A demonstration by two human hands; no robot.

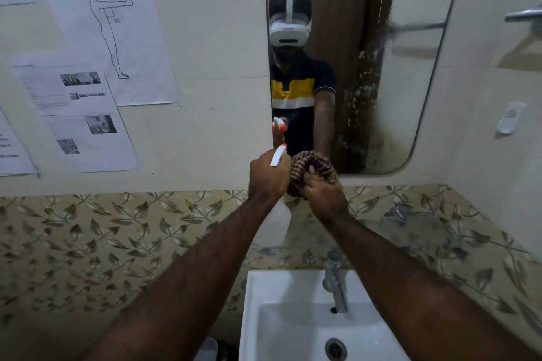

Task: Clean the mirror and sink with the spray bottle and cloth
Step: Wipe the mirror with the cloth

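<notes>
My left hand grips a white spray bottle by its neck, with the white and orange nozzle pointing up at the mirror. Right beside it, my right hand holds a bunched brown striped cloth against the mirror's lower left corner. The mirror has rounded corners and shows spots and streaks down its middle. Below my arms sits the white sink with a steel tap and a round drain.
Printed sheets are taped to the wall at the left. A leaf-patterned tile band runs behind the sink. A metal handle juts out at the upper right, and a small white holder hangs right of the mirror.
</notes>
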